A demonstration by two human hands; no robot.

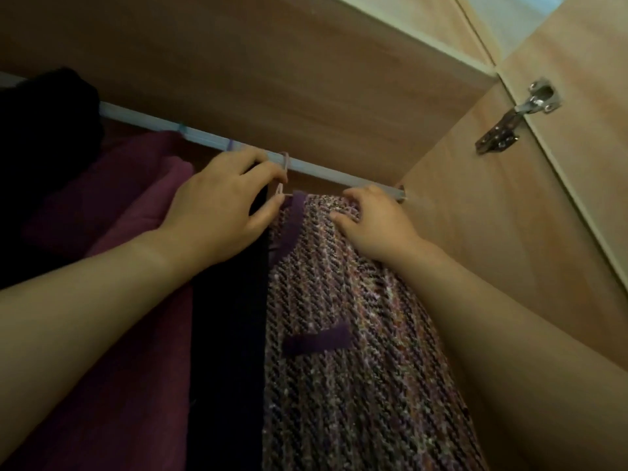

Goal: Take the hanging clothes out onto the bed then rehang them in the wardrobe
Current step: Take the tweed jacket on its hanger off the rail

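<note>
A metal hinge (516,115) sits up and to the right of the right hand (373,226), fixed to an open wooden door (594,158). Higher above that hand shows a pale patch (530,15).

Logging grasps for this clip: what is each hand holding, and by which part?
The left hand pinches the hanger by its neck, just under the rail. The right hand grips the tweed jacket at its shoulder.
</note>
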